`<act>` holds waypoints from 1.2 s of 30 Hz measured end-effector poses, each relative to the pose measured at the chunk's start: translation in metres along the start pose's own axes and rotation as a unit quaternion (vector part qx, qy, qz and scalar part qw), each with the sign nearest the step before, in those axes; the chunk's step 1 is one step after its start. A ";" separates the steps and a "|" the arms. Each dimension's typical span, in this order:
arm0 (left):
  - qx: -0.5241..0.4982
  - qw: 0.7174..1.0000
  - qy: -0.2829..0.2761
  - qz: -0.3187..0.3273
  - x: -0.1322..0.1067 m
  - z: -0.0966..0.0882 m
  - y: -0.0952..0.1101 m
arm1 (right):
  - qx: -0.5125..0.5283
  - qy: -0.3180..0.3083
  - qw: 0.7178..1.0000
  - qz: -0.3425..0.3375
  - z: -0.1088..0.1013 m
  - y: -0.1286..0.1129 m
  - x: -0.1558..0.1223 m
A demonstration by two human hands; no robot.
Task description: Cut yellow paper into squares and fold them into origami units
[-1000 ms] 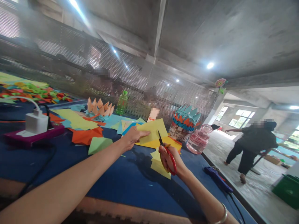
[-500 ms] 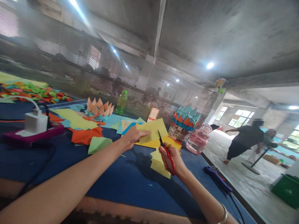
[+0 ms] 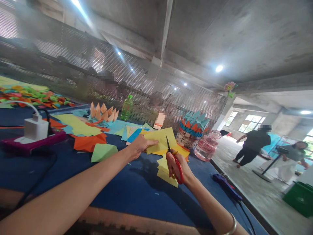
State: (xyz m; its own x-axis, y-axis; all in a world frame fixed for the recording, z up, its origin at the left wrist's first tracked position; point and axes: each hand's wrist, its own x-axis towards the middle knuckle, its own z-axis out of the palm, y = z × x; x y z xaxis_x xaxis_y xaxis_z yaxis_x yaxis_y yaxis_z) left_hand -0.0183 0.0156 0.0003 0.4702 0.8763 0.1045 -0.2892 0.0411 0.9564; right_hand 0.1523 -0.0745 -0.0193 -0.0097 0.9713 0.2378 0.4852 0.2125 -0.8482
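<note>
1. The left hand [image 3: 141,146] is reaching in from the lower left, palm down, with its fingers stretched out almost flat and resting on the left edge of a bright yellow paper sheet [image 3: 161,140]. Its thumb is hidden, so I cannot tell whether it is pinching the sheet.
2. The right hand [image 3: 176,166] is curling narrowly around a pair of red-handled metal scissors [image 3: 179,172], whose slim dark blades are pointing up and away from the person.
3. The yellow paper sheet is lying just ahead of both hands, its long axis slanting across the view. The left hand is touching its left end, while the scissor tip is overlapping its right part. I cannot tell whether the blades are biting the paper.
4. The right hand is the nearer one to a loose pile of pale yellow paper pieces [image 3: 166,173], which is lying just beside its fingers.
5. A dark blue desk [image 3: 137,195] is carrying these, along with an orange paper scrap [image 3: 89,142], a light green paper piece [image 3: 104,152] and a blue glue gun [image 3: 226,187].
</note>
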 end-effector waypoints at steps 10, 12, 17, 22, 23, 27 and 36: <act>-0.002 1.000 -0.012 0.006 0.000 0.001 -0.004 | -0.017 0.023 0.999 -0.019 0.003 0.005 0.001; 0.000 1.000 -0.010 0.007 -0.001 0.001 -0.003 | -0.016 0.029 0.999 -0.014 0.005 0.008 0.001; -0.006 1.000 -0.010 0.007 -0.001 0.002 -0.004 | -0.005 0.045 0.999 -0.001 0.009 0.015 0.005; -0.008 1.000 -0.011 0.006 0.000 0.001 -0.004 | -0.006 0.046 0.999 0.001 0.008 0.018 0.007; -0.008 1.000 -0.008 0.002 0.000 0.001 -0.004 | -0.011 0.045 0.999 -0.001 0.007 0.017 0.006; -0.008 1.000 -0.010 -0.011 -0.001 0.002 -0.003 | -0.036 0.039 0.999 -0.013 0.002 0.008 0.001; 0.001 0.999 -0.046 -0.011 0.000 0.003 -0.010 | -0.054 0.047 0.996 -0.045 0.001 0.007 0.000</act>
State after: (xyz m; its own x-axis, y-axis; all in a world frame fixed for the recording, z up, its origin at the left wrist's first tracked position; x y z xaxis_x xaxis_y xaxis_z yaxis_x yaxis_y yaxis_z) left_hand -0.0127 0.0141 -0.0085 0.5510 0.8276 0.1071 -0.2761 0.0597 0.9593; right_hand 0.1546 -0.0732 -0.0263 0.0225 0.9333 0.3585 0.5777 0.2806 -0.7665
